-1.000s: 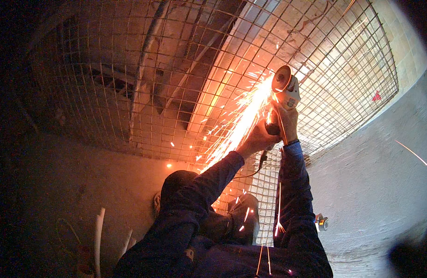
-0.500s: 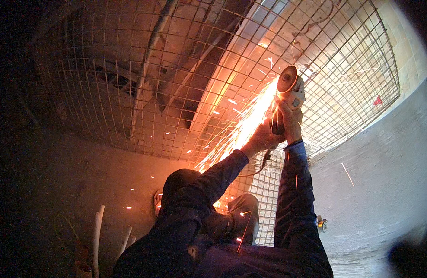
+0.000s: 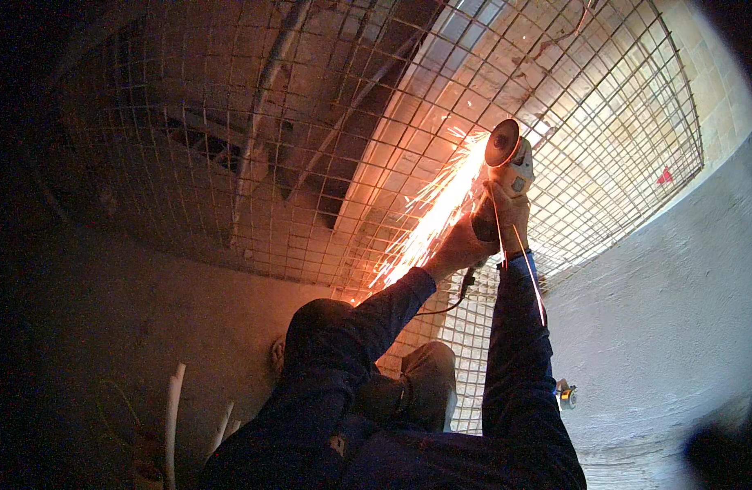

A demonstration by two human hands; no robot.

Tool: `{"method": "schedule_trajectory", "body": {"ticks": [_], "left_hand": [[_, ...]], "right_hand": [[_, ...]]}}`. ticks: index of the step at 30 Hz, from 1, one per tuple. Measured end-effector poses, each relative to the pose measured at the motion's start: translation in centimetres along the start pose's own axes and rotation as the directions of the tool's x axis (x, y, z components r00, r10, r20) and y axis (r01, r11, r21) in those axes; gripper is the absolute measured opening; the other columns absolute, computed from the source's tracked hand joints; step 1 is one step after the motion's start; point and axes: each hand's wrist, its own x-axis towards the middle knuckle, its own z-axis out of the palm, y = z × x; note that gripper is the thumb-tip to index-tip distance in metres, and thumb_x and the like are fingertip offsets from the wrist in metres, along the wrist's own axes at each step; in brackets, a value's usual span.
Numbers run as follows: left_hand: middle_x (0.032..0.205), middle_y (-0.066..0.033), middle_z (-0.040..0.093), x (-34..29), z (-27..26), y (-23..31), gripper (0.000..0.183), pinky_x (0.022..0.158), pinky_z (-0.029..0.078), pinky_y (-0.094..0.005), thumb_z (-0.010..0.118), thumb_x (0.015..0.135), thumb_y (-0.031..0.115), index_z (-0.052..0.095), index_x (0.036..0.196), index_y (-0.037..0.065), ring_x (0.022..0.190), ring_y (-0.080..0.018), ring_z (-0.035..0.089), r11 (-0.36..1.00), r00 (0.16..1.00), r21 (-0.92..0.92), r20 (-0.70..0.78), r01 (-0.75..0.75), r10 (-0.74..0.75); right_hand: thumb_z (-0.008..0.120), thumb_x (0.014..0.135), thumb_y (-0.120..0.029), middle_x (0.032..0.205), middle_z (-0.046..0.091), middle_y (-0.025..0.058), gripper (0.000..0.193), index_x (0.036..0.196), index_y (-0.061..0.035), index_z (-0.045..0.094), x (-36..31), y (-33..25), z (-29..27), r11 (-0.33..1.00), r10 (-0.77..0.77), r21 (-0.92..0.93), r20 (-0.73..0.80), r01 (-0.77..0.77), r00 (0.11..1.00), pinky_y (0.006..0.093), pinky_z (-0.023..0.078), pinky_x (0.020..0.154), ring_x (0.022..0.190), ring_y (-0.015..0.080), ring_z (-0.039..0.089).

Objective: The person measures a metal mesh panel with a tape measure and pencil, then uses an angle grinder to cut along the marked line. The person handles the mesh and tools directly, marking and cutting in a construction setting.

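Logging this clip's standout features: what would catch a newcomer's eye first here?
A bright spray of orange sparks streams down-left from an angle grinder pressed to the wire mesh in the upper middle. Both hands, left hand and right hand, grip the grinder with dark blue sleeves raised.

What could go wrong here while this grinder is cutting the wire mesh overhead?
The orange sparks stream down toward the dark blue sleeves, so they may burn cloth or skin. Both hands, left hand and right hand, hold the white angle grinder at raised arms; if its disc snags the grey wire mesh, it could kick back. The thin black cord hangs near the sparks.
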Motion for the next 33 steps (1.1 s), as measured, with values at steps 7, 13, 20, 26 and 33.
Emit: {"method": "schedule_trajectory", "body": {"ticks": [7, 13, 20, 26, 33], "left_hand": [[0.081, -0.0049, 0.07, -0.2, -0.3, -0.1, 0.05, 0.064, 0.053, -0.0333, 0.086, 0.074, 0.04, 0.065, 0.097, 0.002, 0.07, -0.0142, 0.065, 1.0, 0.999, 0.002, 0.019, 0.03, -0.03], [0.081, -0.004, 0.068, 0.0, -0.6, 0.4, 0.044, 0.065, 0.052, -0.0314, 0.086, 0.073, 0.032, 0.062, 0.093, 0.002, 0.073, -0.0123, 0.062, 0.998, 0.998, 0.037, -0.01, -0.055, 0.055], [0.082, -0.0049, 0.069, 0.2, -0.3, -0.2, 0.047, 0.067, 0.053, -0.0342, 0.087, 0.07, 0.033, 0.063, 0.099, 0.003, 0.074, -0.0157, 0.065, 0.998, 0.999, -0.061, 0.027, -0.021, 0.022], [0.093, -0.0081, 0.071, 0.0, -0.3, -0.2, 0.056, 0.076, 0.055, -0.0344, 0.087, 0.072, 0.032, 0.06, 0.11, 0.0, 0.085, -0.0187, 0.067, 0.992, 0.993, 0.078, -0.042, -0.102, 0.106], [0.087, -0.0099, 0.069, 0.3, 0.2, -1.5, 0.053, 0.071, 0.054, -0.0334, 0.088, 0.069, 0.034, 0.059, 0.097, 0.0, 0.081, -0.0192, 0.066, 0.988, 0.986, 0.067, -0.087, -0.137, 0.142]], "right_hand": [[0.077, 0.086, -0.024, 0.089, 0.068, 0.001, 0.024, 0.095, -0.0027, 0.07, -0.1, 0.1, 0.4, 0.996, 0.071, -0.051, -0.084, -0.075, 0.994, 0.0254, 0.047, 0.062, 0.073, 0.0084, 0.059], [0.083, 0.082, -0.022, 0.09, 0.07, 0.0021, 0.028, 0.097, -0.0012, 0.07, 0.7, 0.5, 0.1, 0.995, 0.103, 0.008, -0.073, -0.103, 0.992, 0.0276, 0.048, 0.064, 0.075, 0.0108, 0.06], [0.074, 0.086, -0.027, 0.09, 0.071, 0.0052, 0.032, 0.099, 0.0015, 0.071, 0.5, 0.9, -0.5, 0.865, -0.207, -0.462, 0.022, 0.194, 0.978, 0.0324, 0.052, 0.067, 0.075, 0.0149, 0.064], [0.071, 0.088, -0.028, 0.091, 0.07, 0.0035, 0.031, 0.103, -0.0012, 0.072, 0.3, 0.5, -0.4, 0.922, -0.246, -0.299, 0.035, 0.245, 0.969, 0.0329, 0.051, 0.064, 0.072, 0.0151, 0.063], [0.073, 0.085, -0.026, 0.072, 0.063, 0.0004, 0.025, 0.095, -0.0027, 0.072, -0.4, -1.0, 0.6, 0.997, -0.005, -0.081, -0.053, 0.001, 0.999, 0.0275, 0.045, 0.058, 0.066, 0.0087, 0.058]]}}
